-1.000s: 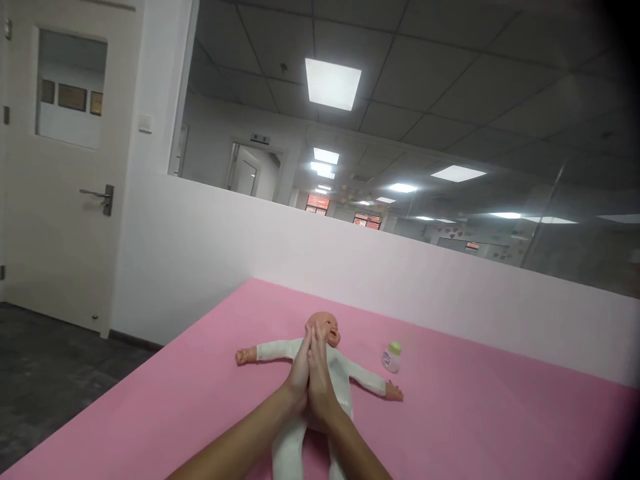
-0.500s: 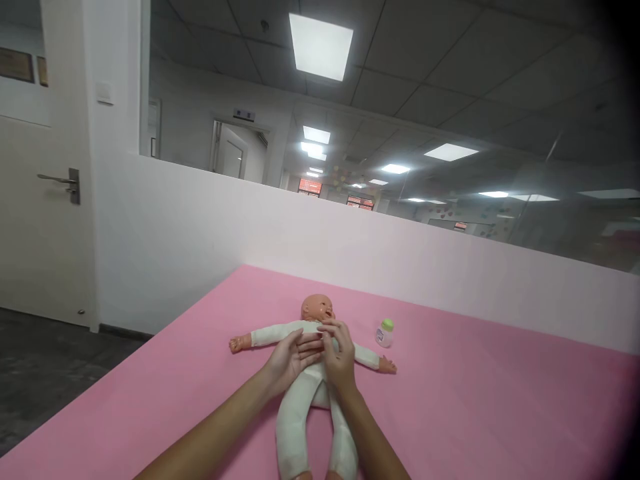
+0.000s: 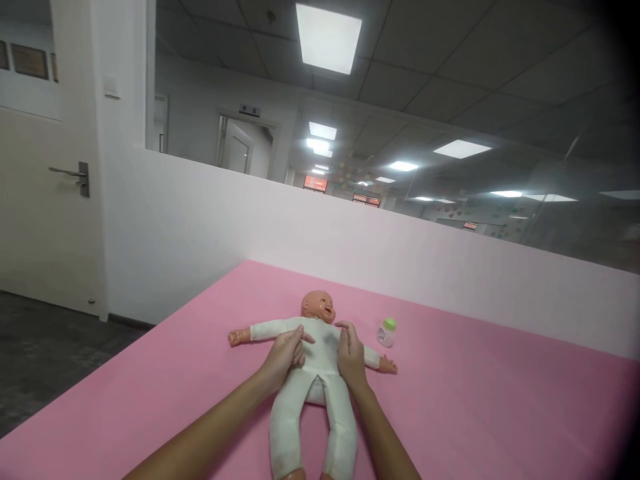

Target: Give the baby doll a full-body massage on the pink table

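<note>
A baby doll with a white cloth body lies on its back, its arms spread and its legs toward me. Its bare plastic head is turned to the right. By the doll's chest, on the left side, is my left hand; its index finger points inward over the chest and the other fingers are partly curled. My right hand is at the opposite side of the torso, thumb up and fingers bent but apart. Neither hand holds anything that I can see. Whether they touch the cloth I cannot tell.
A small clear bottle with a green cap stands right of the doll, beyond its arm. The pink tabletop meets a white low wall with glass above. At the left is a door.
My hands have moved apart from over the middle of the doll's chest to its two sides, uncovering the torso. Their fingers have curled more. The view has shifted slightly.
</note>
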Demonstrator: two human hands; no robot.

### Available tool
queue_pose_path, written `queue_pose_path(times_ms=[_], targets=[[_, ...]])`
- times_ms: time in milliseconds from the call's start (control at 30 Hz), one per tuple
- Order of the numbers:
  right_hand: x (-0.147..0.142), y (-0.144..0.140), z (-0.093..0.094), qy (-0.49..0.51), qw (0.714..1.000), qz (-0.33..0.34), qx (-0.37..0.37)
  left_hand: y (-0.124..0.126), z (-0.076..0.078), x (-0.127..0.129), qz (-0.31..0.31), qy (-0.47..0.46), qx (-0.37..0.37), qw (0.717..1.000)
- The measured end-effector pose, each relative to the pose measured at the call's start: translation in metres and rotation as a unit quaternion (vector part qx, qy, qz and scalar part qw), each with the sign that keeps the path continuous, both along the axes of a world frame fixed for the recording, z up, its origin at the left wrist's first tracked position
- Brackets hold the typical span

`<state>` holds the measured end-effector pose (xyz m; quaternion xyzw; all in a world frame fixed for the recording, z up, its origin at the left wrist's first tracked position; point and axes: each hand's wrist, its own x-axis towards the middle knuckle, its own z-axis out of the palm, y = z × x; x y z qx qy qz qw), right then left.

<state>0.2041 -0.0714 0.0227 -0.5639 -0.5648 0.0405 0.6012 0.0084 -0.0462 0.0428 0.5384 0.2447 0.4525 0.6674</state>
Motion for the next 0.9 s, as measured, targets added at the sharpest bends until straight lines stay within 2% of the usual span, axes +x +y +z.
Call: queue_pose_path(times_ms=[167,233,333,433,500,600,767,900], targets=[[-0.005,0.003,-0.004,-0.019,1.0,0.013,0.003,0.008,0.004,0.014,0.063,0.048,0.068,0.995],[-0.004,0.004,-0.006,-0.033,0.999,0.016,0.016,0.014,0.006,0.021,0.104,0.072,0.13,0.983],[-0.004,0.005,-0.009,-0.054,0.998,0.032,0.028,0.024,0.0,0.031,0.154,0.135,0.296,0.933],[-0.004,0.008,-0.012,-0.076,0.995,0.048,0.034,0.032,-0.014,0.036,0.138,0.23,0.409,0.872],[-0.002,0.01,-0.017,-0.095,0.994,0.055,0.028,0.037,-0.025,0.035,0.114,0.286,0.428,0.85],[0.003,0.014,-0.026,-0.11,0.991,0.076,-0.017,0.044,-0.037,0.03,0.076,0.325,0.437,0.835],[0.013,0.016,-0.037,-0.096,0.981,0.113,-0.126,0.046,-0.041,0.025,0.05,0.325,0.445,0.833],[0.017,0.017,-0.042,-0.076,0.975,0.109,-0.176,0.046,-0.043,0.024,0.052,0.322,0.426,0.844]])
